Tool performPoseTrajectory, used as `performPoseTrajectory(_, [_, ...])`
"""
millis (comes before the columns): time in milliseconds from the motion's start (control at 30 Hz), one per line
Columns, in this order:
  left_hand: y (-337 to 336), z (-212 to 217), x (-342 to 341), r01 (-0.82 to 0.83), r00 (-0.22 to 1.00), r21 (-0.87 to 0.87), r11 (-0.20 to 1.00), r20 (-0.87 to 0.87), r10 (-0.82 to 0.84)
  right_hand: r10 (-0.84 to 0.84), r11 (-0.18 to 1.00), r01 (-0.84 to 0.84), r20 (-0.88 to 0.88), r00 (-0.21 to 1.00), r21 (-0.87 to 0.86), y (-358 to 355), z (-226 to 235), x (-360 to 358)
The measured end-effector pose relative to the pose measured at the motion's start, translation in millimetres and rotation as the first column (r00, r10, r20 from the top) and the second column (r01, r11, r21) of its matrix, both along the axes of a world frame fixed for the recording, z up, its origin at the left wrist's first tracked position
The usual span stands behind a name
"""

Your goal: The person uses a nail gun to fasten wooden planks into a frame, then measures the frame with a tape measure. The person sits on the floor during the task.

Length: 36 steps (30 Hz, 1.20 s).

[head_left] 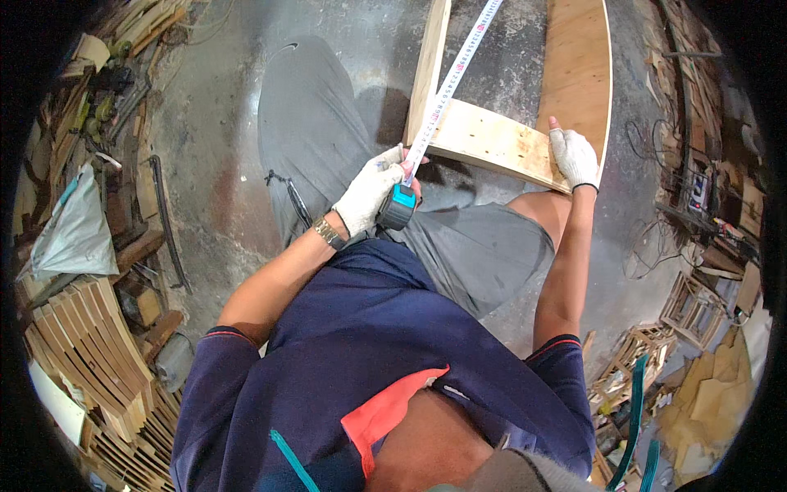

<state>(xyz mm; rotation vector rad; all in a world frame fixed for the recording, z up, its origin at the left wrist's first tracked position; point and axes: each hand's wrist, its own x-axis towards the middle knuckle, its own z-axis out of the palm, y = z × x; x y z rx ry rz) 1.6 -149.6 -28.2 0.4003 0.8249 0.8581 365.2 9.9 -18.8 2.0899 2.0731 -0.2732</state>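
Note:
My left hand, in a white work glove, grips a blue and black tape measure case. Its white blade is pulled out and runs up along the left rail of a wooden frame. My right hand, also gloved, rests flat on the near cross piece at its right end, next to a plywood board. The frame lies on the concrete floor in front of my knees. A metal watch sits on my left wrist.
Stacked curved wooden slats and scrap timber fill the left side. A grey plastic bag lies among them. Small wooden crates, cables and cardboard crowd the right. Grey concrete floor shows between the piles.

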Motion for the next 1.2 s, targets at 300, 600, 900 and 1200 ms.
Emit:
performPoseTrajectory(300, [1.2, -10.5, 2.2, 0.013, 0.984, -0.067, 0.998, 0.177, 0.000, 0.019, 1.000, -0.019, -0.022, 1.000, -0.008, -0.4, 3.9, 1.8])
performPoseTrajectory(600, [1.5, -17.5, -0.9, 0.016, 0.969, -0.020, 1.000, 0.245, -0.010, -0.005, 1.000, 0.004, -0.007, 1.000, -0.025, 0.8, 5.7, -1.4])
performPoseTrajectory(900, [2.4, -20.5, -0.9, 0.028, 0.971, -0.016, 0.999, 0.239, -0.024, 0.007, 1.000, -0.007, 0.007, 1.000, -0.008, -2.0, 3.3, 1.0])
performPoseTrajectory(1200, [3.6, -13.6, 0.0, 0.011, 0.971, -0.028, 1.000, 0.240, -0.004, -0.008, 0.999, 0.009, -0.032, 0.999, 0.049, -7.9, 12.9, -10.4])
